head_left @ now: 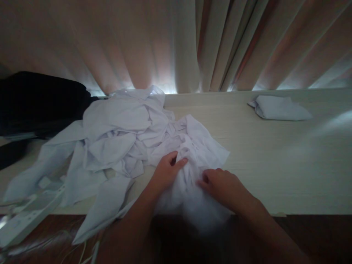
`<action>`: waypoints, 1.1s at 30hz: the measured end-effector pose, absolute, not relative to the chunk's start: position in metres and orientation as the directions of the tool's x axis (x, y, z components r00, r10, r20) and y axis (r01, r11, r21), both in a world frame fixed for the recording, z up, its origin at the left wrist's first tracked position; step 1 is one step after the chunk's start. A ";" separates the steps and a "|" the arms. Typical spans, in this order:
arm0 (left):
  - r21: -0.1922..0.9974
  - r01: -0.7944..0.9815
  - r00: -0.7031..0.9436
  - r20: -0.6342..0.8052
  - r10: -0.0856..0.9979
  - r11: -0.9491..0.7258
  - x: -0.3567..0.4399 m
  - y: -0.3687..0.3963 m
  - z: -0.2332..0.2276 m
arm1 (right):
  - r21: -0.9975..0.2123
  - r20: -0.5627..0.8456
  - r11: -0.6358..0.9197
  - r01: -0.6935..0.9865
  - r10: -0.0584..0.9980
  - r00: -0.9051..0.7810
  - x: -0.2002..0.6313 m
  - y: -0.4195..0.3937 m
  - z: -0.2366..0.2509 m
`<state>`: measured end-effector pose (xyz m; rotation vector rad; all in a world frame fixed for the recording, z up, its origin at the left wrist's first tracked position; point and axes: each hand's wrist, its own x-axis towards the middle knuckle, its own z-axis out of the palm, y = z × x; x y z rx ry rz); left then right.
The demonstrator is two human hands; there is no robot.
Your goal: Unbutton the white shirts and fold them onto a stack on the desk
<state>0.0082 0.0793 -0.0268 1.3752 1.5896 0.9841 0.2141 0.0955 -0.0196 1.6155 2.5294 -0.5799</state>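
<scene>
Left hand [168, 168] pinched rumpled white garment [188, 185]; right hand [223, 183] curled beside, grip unclear. One folded cloth bundle [280, 108] lay apart; garment heap [115, 115] lay unfolded.

The cloth [189, 187] at the middle is white and plain, with a soft bluish-grey tone inside its folds. The heap of cloths [115, 113] on the left has this same plain white, a little lilac in the shade, and the folded cloth [280, 108] on the right is also white. The large bundle [41, 102] at the left edge is black. The counter [264, 157] is of cream colour, with fine pale streaks like wood grain. The curtain [154, 44] is beige to pinkish brown, reddish in some folds. The power strip [30, 216] is white, and the floor [316, 231] is dark reddish brown
</scene>
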 end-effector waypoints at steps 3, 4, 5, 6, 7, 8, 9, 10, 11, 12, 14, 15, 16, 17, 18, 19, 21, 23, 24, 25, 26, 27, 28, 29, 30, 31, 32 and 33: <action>0.926 0.361 -0.085 -0.085 0.993 0.110 0.007 0.080 -0.027 | -0.330 -0.284 0.408 0.852 0.818 -0.501 0.217 0.102 -0.024; 0.924 0.363 -0.087 -0.092 0.992 0.118 0.007 0.080 -0.027 | -0.374 -0.290 0.411 0.832 0.800 -0.526 0.218 0.103 -0.024; 0.923 0.364 -0.100 -0.094 0.991 0.124 0.007 0.081 -0.028 | -0.431 -0.293 0.404 0.807 0.783 -0.548 0.218 0.105 -0.023; 0.923 0.363 -0.127 -0.088 0.988 0.128 0.006 0.082 -0.027 | -0.499 -0.288 0.386 0.776 0.770 -0.569 0.217 0.106 -0.021; 0.925 0.357 -0.175 -0.071 0.982 0.130 0.004 0.083 -0.025 | -0.575 -0.278 0.353 0.738 0.764 -0.582 0.217 0.108 -0.018; 0.928 0.349 -0.233 -0.047 0.971 0.129 0.002 0.084 -0.023 | -0.653 -0.263 0.310 0.692 0.764 -0.590 0.216 0.109 -0.014; 0.932 0.339 -0.294 -0.022 0.955 0.126 0.000 0.085 -0.018 | -0.725 -0.243 0.261 0.637 0.769 -0.591 0.216 0.110 -0.010; 0.937 0.329 -0.360 0.007 0.933 0.120 -0.003 0.085 -0.013 | -0.789 -0.219 0.209 0.577 0.783 -0.582 0.215 0.111 -0.006; 0.940 0.324 -0.432 0.043 0.901 0.110 -0.005 0.085 -0.007 | -0.843 -0.196 0.156 0.514 0.802 -0.564 0.214 0.111 -0.003; 0.939 0.329 -0.504 0.089 0.859 0.096 -0.008 0.085 -0.001 | -0.890 -0.174 0.102 0.445 0.825 -0.537 0.213 0.111 0.000; 0.921 0.384 -0.610 0.196 0.768 0.069 -0.009 0.082 0.010 | -0.960 -0.146 -0.007 0.280 0.866 -0.478 0.210 0.111 0.003; 0.901 0.430 -0.625 0.244 0.741 0.066 -0.009 0.080 0.013 | -0.981 -0.143 -0.067 0.181 0.882 -0.450 0.208 0.111 0.003; 0.877 0.476 -0.614 0.272 0.741 0.072 -0.007 0.079 0.014 | -0.989 -0.149 -0.127 0.080 0.892 -0.426 0.207 0.110 0.003; 0.851 0.518 -0.576 0.273 0.771 0.085 -0.005 0.078 0.013 | -0.983 -0.157 -0.180 -0.019 0.900 -0.407 0.205 0.109 0.003; 0.824 0.559 -0.522 0.258 0.813 0.097 -0.003 0.077 0.010 | -0.969 -0.166 -0.224 -0.107 0.905 -0.391 0.203 0.108 0.003; 0.794 0.601 -0.461 0.244 0.853 0.097 0.000 0.078 0.007 | -0.950 -0.176 -0.258 -0.176 0.908 -0.381 0.201 0.107 0.003; 0.726 0.686 -0.372 0.289 0.882 0.052 0.003 0.079 0.000 | -0.929 -0.174 -0.274 -0.251 0.918 -0.357 0.196 0.104 0.003; 0.652 0.758 -0.384 0.442 0.811 0.004 0.004 0.079 -0.001 | -0.936 -0.145 -0.245 -0.254 0.923 -0.357 0.192 0.100 0.001; 0.627 0.779 -0.422 0.518 0.744 0.006 0.004 0.077 0.000 | -0.942 -0.133 -0.233 -0.243 0.920 -0.368 0.189 0.099 -0.001; 0.613 0.789 -0.454 0.560 0.693 0.022 0.005 0.073 0.004 | -0.946 -0.127 -0.228 -0.230 0.915 -0.383 0.187 0.098 -0.003; 0.609 0.792 -0.467 0.562 0.683 0.041 0.006 0.067 0.007 | -0.948 -0.130 -0.232 -0.218 0.907 -0.401 0.185 0.097 -0.006; 0.612 0.789 -0.454 0.522 0.722 0.052 0.009 0.061 0.012 | -0.947 -0.140 -0.245 -0.207 0.896 -0.420 0.184 0.097 -0.009; 0.623 0.780 -0.411 0.446 0.795 0.054 0.012 0.055 0.015 | -0.944 -0.150 -0.259 -0.205 0.888 -0.434 0.183 0.097 -0.012; 0.641 0.766 -0.351 0.350 0.869 0.052 0.015 0.049 0.017 | -0.939 -0.158 -0.274 -0.209 0.882 -0.443 0.182 0.098 -0.014; 0.664 0.746 -0.282 0.248 0.927 0.049 0.019 0.044 0.017 | -0.933 -0.163 -0.286 -0.219 0.878 -0.449 0.182 0.099 -0.017; 0.689 0.723 -0.218 0.160 0.963 0.049 0.023 0.042 0.016 | -0.925 -0.164 -0.295 -0.240 0.879 -0.447 0.182 0.100 -0.019; 0.709 0.703 -0.168 0.090 0.982 0.055 0.025 0.041 0.013 | -0.915 -0.165 -0.302 -0.269 0.886 -0.433 0.182 0.101 -0.020; 0.718 0.693 -0.135 0.041 0.990 0.065 0.027 0.042 0.009 | -0.903 -0.168 -0.307 -0.302 0.897 -0.408 0.182 0.102 -0.022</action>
